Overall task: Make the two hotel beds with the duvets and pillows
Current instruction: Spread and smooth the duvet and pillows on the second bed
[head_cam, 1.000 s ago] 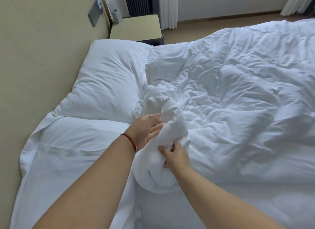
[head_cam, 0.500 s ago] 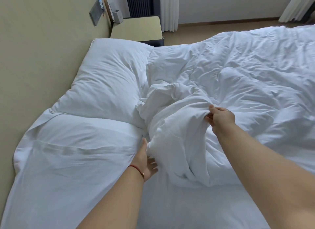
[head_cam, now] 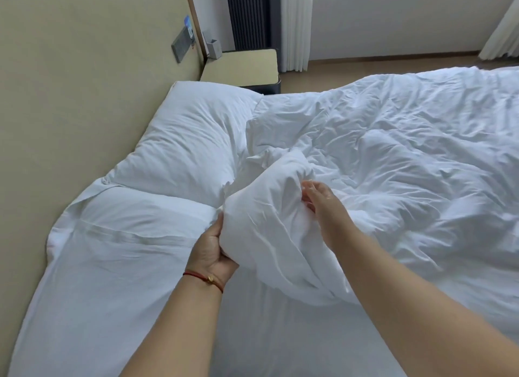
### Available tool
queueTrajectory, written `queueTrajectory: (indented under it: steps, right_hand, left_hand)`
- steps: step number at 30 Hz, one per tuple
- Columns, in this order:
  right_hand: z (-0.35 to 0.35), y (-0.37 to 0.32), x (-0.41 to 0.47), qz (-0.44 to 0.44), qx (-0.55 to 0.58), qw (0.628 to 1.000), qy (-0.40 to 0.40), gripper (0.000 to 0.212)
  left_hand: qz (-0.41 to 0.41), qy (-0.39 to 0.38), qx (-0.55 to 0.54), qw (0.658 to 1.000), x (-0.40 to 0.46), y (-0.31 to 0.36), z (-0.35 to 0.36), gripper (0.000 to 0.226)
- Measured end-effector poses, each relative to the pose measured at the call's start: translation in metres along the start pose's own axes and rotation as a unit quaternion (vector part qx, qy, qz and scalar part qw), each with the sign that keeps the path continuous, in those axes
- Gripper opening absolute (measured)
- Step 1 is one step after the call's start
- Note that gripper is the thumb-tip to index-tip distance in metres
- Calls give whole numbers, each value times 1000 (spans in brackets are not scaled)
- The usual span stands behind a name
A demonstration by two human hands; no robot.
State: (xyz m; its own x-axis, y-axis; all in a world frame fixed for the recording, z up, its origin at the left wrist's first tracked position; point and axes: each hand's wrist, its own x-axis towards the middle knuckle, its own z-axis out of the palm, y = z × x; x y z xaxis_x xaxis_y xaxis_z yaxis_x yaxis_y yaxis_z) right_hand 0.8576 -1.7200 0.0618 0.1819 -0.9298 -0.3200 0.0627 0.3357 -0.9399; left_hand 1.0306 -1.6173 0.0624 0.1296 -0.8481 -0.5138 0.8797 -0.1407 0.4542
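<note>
A crumpled white duvet [head_cam: 393,157] covers the right side of the bed, and its near corner is bunched into a raised lump in front of me. My left hand [head_cam: 213,253], with a red cord at the wrist, grips the lump's lower left side. My right hand [head_cam: 320,196] pinches the fabric on the lump's upper right. A white pillow [head_cam: 191,140] lies against the beige headboard [head_cam: 84,95] at the bed's head. The white bed sheet [head_cam: 112,264] is bare on the left, near side.
A beige bedside table [head_cam: 241,67] stands beyond the pillow, with a small white box [head_cam: 212,48] on it and a switch panel [head_cam: 182,45] on the headboard. Behind are a dark radiator [head_cam: 247,14], white curtains [head_cam: 295,25] and wooden floor [head_cam: 393,64].
My right hand drew back toward me and down onto the bunched corner. My left hand moved up and closed on the lump's left side, which is now gathered tighter.
</note>
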Motion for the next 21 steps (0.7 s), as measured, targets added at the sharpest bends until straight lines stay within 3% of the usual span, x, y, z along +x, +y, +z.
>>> queueTrajectory:
  steps: [2,4,7,9,12,17,19,21]
  right_hand:
    - [7,-9,-15,-19,-47,998,-48,19]
    - [13,-18,-32,-29,-72,992,-104,24]
    - [16,-23,-64,-31,-82,980,-179,19]
    - [12,-16,-78,-28,-126,973,-189,25]
    - [0,-3,-97,4,-128,983,-129,27]
    - [-30,46,-128,110,-206,971,57,43]
    - [-35,63,-138,229,-102,962,108,55]
    - [-38,75,-145,354,105,922,112,71]
  left_hand:
    - [130,3,36,991,-25,-1,11,29]
    - [245,48,88,964,-48,-6,18,39]
    - [363,123,103,918,-76,-20,27,55]
    - [421,175,121,882,-90,-29,31,67]
    - [457,250,212,827,-113,-36,34,82]
    - [460,309,426,715,-149,-33,35,102]
    - [454,334,458,687,-161,-34,36,102]
    - [458,355,451,679,-174,-34,32,102]
